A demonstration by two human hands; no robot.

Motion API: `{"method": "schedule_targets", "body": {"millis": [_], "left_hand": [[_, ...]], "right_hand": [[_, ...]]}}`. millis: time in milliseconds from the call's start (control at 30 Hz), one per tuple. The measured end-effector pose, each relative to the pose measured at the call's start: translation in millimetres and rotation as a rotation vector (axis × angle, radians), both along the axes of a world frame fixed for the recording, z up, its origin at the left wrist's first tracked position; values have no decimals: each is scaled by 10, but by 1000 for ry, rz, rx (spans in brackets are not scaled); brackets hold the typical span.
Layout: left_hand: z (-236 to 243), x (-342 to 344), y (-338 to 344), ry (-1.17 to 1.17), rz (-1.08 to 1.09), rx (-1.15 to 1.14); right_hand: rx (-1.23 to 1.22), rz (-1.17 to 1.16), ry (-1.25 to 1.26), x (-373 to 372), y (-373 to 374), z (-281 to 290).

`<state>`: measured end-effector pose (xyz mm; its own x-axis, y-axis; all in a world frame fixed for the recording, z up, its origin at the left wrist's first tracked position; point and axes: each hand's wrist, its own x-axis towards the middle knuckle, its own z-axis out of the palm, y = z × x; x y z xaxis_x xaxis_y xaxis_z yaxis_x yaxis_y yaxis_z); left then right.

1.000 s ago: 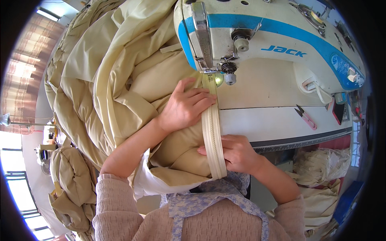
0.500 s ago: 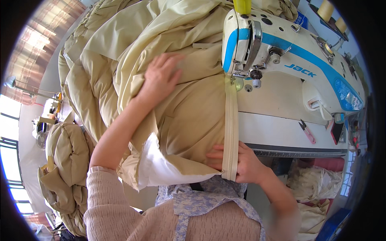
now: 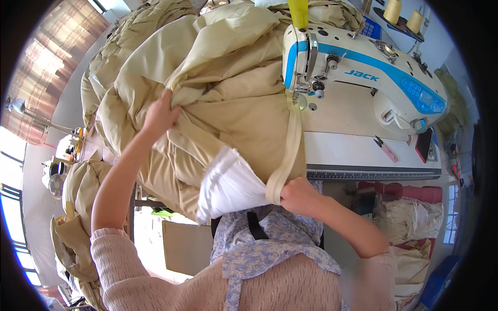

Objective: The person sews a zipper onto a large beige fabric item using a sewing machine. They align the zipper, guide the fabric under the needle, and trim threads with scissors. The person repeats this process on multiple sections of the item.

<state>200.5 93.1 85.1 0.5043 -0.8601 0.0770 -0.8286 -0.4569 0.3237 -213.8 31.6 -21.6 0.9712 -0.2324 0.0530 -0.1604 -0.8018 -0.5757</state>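
A large padded beige garment (image 3: 233, 124) spreads over the left of the sewing table, part of it under the sewing machine (image 3: 358, 67). From below the needle a beige zipper tape (image 3: 292, 140) runs toward me along the garment's edge, curving at its lower end. My right hand (image 3: 301, 197) is closed on that lower end. My left hand (image 3: 162, 116) grips a fold of the beige fabric, its fingertips partly hidden in the cloth. Between the hands, a flap of white lining (image 3: 231, 184) hangs at the near edge.
Thread snips (image 3: 386, 149) with pink handles and a dark red-edged phone-like object (image 3: 424, 145) lie on the table's right. A ruler strip (image 3: 373, 174) borders the front. Thread cones (image 3: 392, 11) stand behind. More beige pieces (image 3: 83, 192) are heaped at left; bagged fabric (image 3: 410, 220) sits below.
My left hand has moved left and slightly nearer, now gripping a fold. My right hand has drawn up and left, closing on the zipper tape's end. The tape now bends; the white lining shifted right.
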Motion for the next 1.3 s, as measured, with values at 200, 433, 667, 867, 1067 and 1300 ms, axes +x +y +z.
{"method": "schedule_targets", "body": {"millis": [200,433,667,867,1067,1300], "left_hand": [[1572,-459,-1063,-858,-575,-611],[228,1154,113,32,170,283],[580,-779,1289,151,-594,-902],[-225,-1706,497,50,-1139,-130],[-153,-311,125,-416,-335,-129],[-602,65,2028,-403,-216,1]], "right_hand": [[28,-119,-594,904,446,399],[296,-119,-555,702,297,412],[464,-223,-566,604,-34,1362],[286,-161,-716,437,-147,1911],[196,-15,-540,199,600,921],[262,-89,-135,-11,1012,-132]]}}
